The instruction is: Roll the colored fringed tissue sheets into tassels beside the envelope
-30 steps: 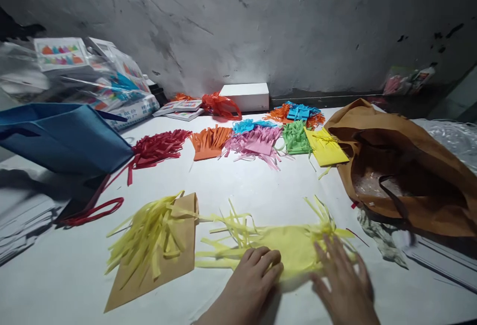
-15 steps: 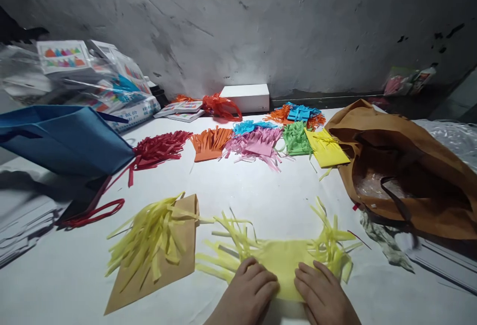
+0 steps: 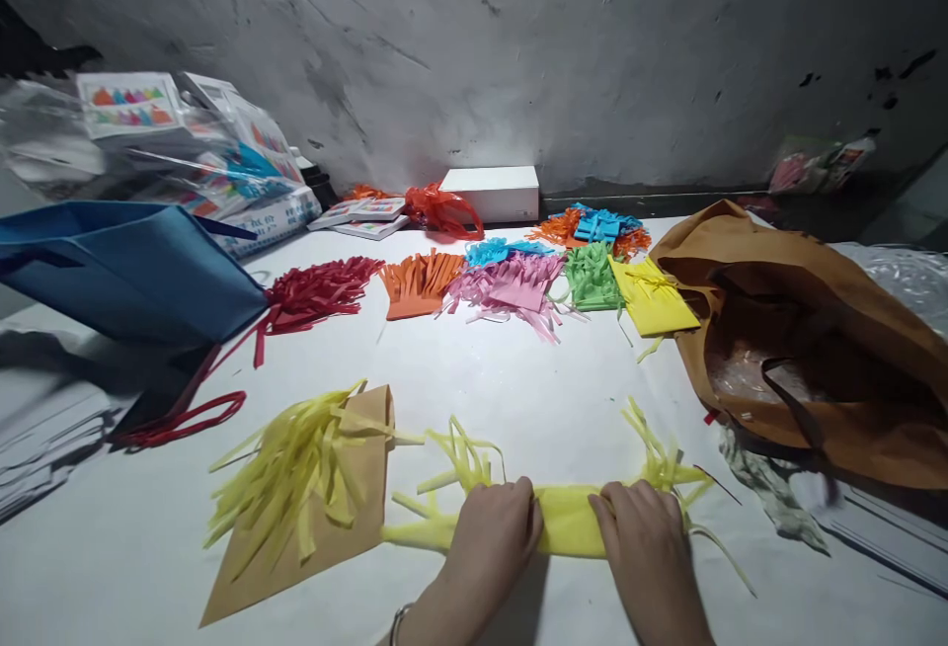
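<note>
A yellow fringed tissue paper sheet (image 3: 569,523) lies across the table in front of me, its cut strips spreading out at both ends. My left hand (image 3: 500,527) is closed over its left part, fingers curled around the paper. On the right part, my right hand (image 3: 643,518) grips it the same way, thumb toward the middle. Between the hands the plain band of paper shows, narrow and folded. To the left, a bundle of yellow paper strips (image 3: 296,468) rests on a brown paper piece (image 3: 229,592).
Fringed tissue bundles line the back: dark red (image 3: 322,295), orange (image 3: 421,285), pink (image 3: 518,282), green (image 3: 594,276) and bright yellow (image 3: 656,300). A brown fabric bag (image 3: 836,429) gapes at right; a blue bag (image 3: 148,271) stands left. A white box (image 3: 493,194) sits by the wall.
Both hands have gone from lying on the yellow paper to gripping it, and have moved slightly up and away from me. The middle band looks narrower than before.
</note>
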Demonstrator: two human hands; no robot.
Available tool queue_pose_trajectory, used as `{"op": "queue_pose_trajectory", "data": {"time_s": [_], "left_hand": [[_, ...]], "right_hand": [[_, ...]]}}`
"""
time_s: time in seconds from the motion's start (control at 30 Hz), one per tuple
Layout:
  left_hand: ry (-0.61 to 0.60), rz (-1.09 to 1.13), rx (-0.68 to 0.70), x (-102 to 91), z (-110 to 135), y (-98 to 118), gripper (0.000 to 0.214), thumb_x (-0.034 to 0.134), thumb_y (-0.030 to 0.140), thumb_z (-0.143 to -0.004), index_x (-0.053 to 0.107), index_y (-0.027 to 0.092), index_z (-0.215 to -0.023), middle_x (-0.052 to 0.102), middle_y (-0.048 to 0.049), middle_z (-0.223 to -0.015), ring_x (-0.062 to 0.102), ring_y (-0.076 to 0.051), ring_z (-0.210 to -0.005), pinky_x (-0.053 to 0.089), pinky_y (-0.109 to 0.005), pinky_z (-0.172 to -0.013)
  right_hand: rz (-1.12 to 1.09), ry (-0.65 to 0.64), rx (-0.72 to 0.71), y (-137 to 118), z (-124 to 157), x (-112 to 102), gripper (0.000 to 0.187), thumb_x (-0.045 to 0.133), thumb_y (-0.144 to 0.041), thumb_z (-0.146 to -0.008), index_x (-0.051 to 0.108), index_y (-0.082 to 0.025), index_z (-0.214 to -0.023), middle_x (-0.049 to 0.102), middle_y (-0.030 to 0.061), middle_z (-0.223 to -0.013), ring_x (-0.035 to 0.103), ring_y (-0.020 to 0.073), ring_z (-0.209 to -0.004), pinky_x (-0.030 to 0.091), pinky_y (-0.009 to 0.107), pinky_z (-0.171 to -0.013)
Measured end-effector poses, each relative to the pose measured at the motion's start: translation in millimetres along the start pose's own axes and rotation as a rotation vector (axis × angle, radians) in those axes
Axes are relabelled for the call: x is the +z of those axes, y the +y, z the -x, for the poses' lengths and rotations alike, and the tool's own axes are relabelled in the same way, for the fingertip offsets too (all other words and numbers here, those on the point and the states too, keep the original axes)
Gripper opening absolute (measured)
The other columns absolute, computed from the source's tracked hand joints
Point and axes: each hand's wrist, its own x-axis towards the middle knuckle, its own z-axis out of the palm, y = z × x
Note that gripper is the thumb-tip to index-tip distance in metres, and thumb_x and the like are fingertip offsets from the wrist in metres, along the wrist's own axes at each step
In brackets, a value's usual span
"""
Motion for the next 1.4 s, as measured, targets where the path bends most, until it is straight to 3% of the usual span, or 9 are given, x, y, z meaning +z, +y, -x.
{"op": "queue_pose_trajectory", "data": {"time_s": [0.23,0.33,0.43,0.57,0.7,0.8,0.9,1.03,1.4], "left_hand": [[-0.009,-0.048,-0.035,0.9,0,4,0.021,0.049,0.012,-0.092,0.068,0.016,-0.083,0.077,-0.0109,-0.076,0.074,-0.028,-0.073,0.045,-0.032,-0.064],[0.004,-0.045,-0.037,2.2,-1,4,0.02,0.05,0.011,-0.09,0.068,0.016,-0.082,0.077,-0.011,-0.075,0.074,-0.029,-0.073,0.046,-0.033,-0.064],[0.024,-0.022,-0.029,2.2,-3,2,0.02,0.051,0.011,-0.09,0.067,0.017,-0.08,0.077,-0.0102,-0.074,0.074,-0.028,-0.073,0.046,-0.033,-0.064],[0.069,0.028,-0.039,2.0,6,-7,0.02,0.048,0.015,-0.094,0.067,0.017,-0.096,0.077,-0.0093,-0.082,0.074,-0.027,-0.077,0.049,-0.034,-0.066],[0.382,0.114,0.233,16.4,26,-14,0.035,0.062,0.025,-0.089,0.059,0.023,-0.123,0.068,-0.0123,-0.124,0.061,-0.032,-0.115,0.04,-0.051,-0.101],[0.544,0.174,0.465,35.8,33,-16,0.016,0.062,0.019,-0.09,0.064,0.027,-0.104,0.073,-0.0024,-0.104,0.061,-0.026,-0.103,0.025,-0.052,-0.11],[0.611,0.249,0.496,47.6,33,-18,0.017,0.053,0.012,-0.094,0.062,0.024,-0.086,0.067,0.0028,-0.077,0.059,-0.019,-0.084,0.023,-0.046,-0.108],[0.55,0.254,0.507,42.4,36,-27,0.027,0.046,0.004,-0.092,0.063,0.024,-0.095,0.068,0.002,-0.079,0.059,-0.02,-0.088,0.021,-0.046,-0.107],[0.421,0.196,0.103,35.8,38,-25,0.022,0.05,0.016,-0.095,0.062,0.02,-0.077,0.065,-0.0043,-0.089,0.056,-0.025,-0.087,0.035,-0.046,-0.088]], "right_hand": [[0.09,0.076,0.01,6,-2,-6,0.021,0.043,-0.029,-0.103,0.061,-0.019,-0.102,0.065,0.009,-0.086,0.06,0.0277,-0.086,0.038,0.044,-0.081],[0.008,0.104,-0.209,7,5,-15,0.019,0.052,-0.019,-0.098,0.061,-0.019,-0.114,0.068,0.0099,-0.106,0.061,0.0265,-0.105,0.037,0.044,-0.097],[-0.152,0.034,-0.4,3,15,-12,0.024,0.045,-0.013,-0.098,0.065,-0.021,-0.109,0.07,0.0042,-0.1,0.063,0.0204,-0.1,0.036,0.038,-0.101],[-0.196,0.065,-0.317,-4,24,1,0.032,0.038,-0.005,-0.096,0.065,-0.019,-0.099,0.067,0.0032,-0.087,0.062,0.0186,-0.087,0.037,0.039,-0.099],[-0.251,0.053,-0.284,-8,23,-1,0.026,0.043,-0.005,-0.095,0.064,-0.019,-0.099,0.067,0.0026,-0.09,0.061,0.0181,-0.088,0.035,0.039,-0.1],[-0.333,0.07,-0.298,-13,22,-5,0.021,0.044,-0.012,-0.096,0.063,-0.019,-0.101,0.067,0.0032,-0.092,0.059,0.0186,-0.087,0.036,0.037,-0.098],[-0.295,0.08,-0.311,-17,23,-2,0.021,0.043,-0.024,-0.1,0.063,-0.02,-0.101,0.066,0.0039,-0.092,0.057,0.0211,-0.088,0.034,0.039,-0.097],[-0.29,0.021,-0.28,-10,29,2,0.031,0.034,-0.015,-0.102,0.061,-0.021,-0.086,0.06,0.0017,-0.08,0.053,0.0191,-0.079,0.035,0.039,-0.091],[-0.035,-0.069,-0.076,-2,17,0,0.029,0.039,-0.021,-0.103,0.051,-0.025,-0.077,0.054,-0.0001,-0.072,0.047,0.0228,-0.072,0.031,0.042,-0.078]]}}
